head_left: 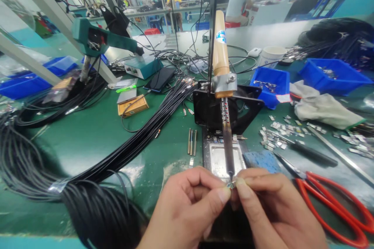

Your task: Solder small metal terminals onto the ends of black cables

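Note:
My left hand [193, 198] pinches a small metal connector [230, 185] between thumb and forefinger, just under the tip of a soldering iron [221, 54]. The iron has a wooden handle and is clamped pointing down. From the other side, my right hand [271, 202] is closed in a pinch, thumb and forefinger at the connector's edge. What lies between the right fingertips is too small and covered to name. Behind the fingertips is a shiny metal tray [214, 159], with a blue sponge [261, 161] on its right.
Red-handled scissors [336, 206] lie at right, near scattered connectors [277, 134] and blue bins [270, 81]. A thick bundle of black cables [96, 202] fills the left. Behind the iron stands a black fan frame [201, 111]. A white glove [327, 111] lies right.

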Demonstrator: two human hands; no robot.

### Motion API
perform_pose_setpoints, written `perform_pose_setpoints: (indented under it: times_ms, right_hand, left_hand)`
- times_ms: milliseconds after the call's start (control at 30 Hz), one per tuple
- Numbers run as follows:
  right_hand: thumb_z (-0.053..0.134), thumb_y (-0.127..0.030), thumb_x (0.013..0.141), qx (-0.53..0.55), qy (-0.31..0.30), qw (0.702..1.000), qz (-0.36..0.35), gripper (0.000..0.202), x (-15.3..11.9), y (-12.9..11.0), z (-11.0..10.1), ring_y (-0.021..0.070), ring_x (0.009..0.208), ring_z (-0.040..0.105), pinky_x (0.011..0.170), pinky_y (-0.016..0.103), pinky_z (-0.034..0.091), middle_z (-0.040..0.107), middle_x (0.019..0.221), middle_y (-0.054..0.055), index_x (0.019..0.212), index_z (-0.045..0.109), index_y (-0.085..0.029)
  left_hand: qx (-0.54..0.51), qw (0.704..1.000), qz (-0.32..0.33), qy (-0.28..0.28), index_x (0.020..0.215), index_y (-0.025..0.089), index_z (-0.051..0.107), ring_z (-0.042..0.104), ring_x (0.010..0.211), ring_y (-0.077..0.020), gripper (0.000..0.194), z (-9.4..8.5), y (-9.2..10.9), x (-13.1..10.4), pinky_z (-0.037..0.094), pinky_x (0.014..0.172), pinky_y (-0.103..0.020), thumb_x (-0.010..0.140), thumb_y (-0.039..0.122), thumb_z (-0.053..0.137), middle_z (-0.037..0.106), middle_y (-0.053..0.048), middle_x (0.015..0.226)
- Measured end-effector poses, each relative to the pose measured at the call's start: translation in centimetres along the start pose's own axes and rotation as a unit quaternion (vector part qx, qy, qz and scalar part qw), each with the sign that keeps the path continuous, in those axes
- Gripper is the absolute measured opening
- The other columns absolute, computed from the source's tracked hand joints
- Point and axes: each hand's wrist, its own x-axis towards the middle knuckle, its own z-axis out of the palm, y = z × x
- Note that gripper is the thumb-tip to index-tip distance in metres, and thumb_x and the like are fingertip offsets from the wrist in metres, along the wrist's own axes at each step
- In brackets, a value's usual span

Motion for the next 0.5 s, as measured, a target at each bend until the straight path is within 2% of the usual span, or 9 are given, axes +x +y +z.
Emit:
perform_pose_setpoints:
  times_ms: [233, 500]
  right_hand:
    - [0.07, -0.016, 0.092, 0.022, -0.07, 0.996, -0.048, 0.013, 1.2, 0.4, -0.7, 0.0116, 0.059, 0.07, 0.054, 0.017, 0.06, 0.071, 0.077, -0.002, 0.085, 0.065, -0.025]
    - [0.07, -0.018, 0.094, 0.032, -0.065, 0.997, -0.04, 0.014, 1.1, 0.5, -0.6, 0.0099, 0.056, 0.069, 0.053, 0.016, 0.06, 0.071, 0.073, -0.003, 0.084, 0.064, -0.025]
  left_hand:
    - [-0.001, 1.0, -0.008, 0.001, 0.074, 0.014, 0.068, 0.03, 0.042, -0.0036, 0.027, 0.2, 0.2, 0.1, 0.023, 0.04, -0.016, 0.086, 0.035, 0.081, 0.048, 0.008, 0.05]
    - [0.027, 1.0, -0.01, -0.004, 0.074, 0.015, 0.067, 0.029, 0.043, -0.0051, 0.031, 0.2, 0.6, 0.1, 0.022, 0.04, -0.017, 0.087, 0.041, 0.079, 0.046, 0.008, 0.051]
